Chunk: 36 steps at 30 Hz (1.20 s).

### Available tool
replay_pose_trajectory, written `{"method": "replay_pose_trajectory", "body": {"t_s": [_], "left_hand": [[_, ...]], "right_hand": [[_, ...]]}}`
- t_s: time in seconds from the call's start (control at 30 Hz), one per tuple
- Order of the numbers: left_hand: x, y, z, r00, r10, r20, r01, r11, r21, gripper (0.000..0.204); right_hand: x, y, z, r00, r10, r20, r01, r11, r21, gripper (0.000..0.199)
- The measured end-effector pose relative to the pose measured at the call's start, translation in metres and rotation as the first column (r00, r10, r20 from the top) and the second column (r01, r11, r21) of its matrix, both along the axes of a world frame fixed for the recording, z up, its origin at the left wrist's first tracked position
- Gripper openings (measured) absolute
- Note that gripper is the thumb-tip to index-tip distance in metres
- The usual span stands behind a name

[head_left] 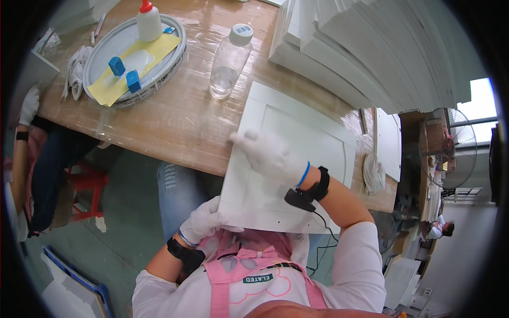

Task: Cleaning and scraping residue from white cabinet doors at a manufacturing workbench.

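A white cabinet door panel (313, 143) with a recessed middle lies partly on the table, its near end reaching over the edge toward my lap. My left hand (204, 220), in a white glove, grips the panel's near left corner with its fingers closed on it. Above the panel's left side is my right hand (270, 156), also gloved. Motion smears its fingers near the left edge, so whether they hold anything cannot be made out. Both wrists wear black straps, and a small black box with a cable sits at the right one.
A clear bottle (229, 66) stands beyond the panel. At far left, a round lid (180, 50) bears a glue bottle (149, 24), yellow sandpaper (107, 94) and blue blocks (116, 66). Stacked white panels (366, 47) rise at far right. A co-worker's gloved hand (29, 106) is at left.
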<state>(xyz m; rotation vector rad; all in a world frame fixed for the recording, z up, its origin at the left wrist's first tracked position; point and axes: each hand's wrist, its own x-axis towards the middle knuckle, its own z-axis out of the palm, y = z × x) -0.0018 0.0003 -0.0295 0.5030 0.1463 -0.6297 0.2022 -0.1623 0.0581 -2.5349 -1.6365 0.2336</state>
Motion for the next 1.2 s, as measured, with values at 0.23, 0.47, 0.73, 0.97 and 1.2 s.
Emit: {"method": "replay_pose_trajectory", "body": {"t_s": [0.23,0.47,0.73,0.97,1.2], "left_hand": [[0.0,-0.003,0.027,0.994,0.084,0.066,-0.093,0.987,0.134,0.071],[-0.01,-0.003,0.017,0.993,0.109,0.042,-0.114,0.98,0.163,0.064],[-0.01,-0.008,0.009,0.993,0.097,0.07,-0.113,0.955,0.274,0.048],[-0.018,-0.005,0.007,1.0,0.005,-0.002,-0.004,0.947,0.321,0.027],[-0.02,-0.007,-0.003,0.996,0.073,0.047,-0.084,0.948,0.308,0.021]], "right_hand": [[0.008,0.002,0.004,0.969,-0.198,0.151,0.188,0.979,0.075,0.029],[-0.056,-0.005,0.008,1.0,0.005,0.019,-0.009,0.971,0.24,0.039],[-0.1,-0.008,-0.002,0.998,0.044,-0.052,-0.045,0.999,-0.019,0.041],[-0.058,-0.004,-0.001,0.956,-0.279,0.09,0.273,0.959,0.073,0.045],[-0.132,-0.006,0.013,0.959,0.026,-0.281,-0.032,0.999,-0.015,0.033]]}}
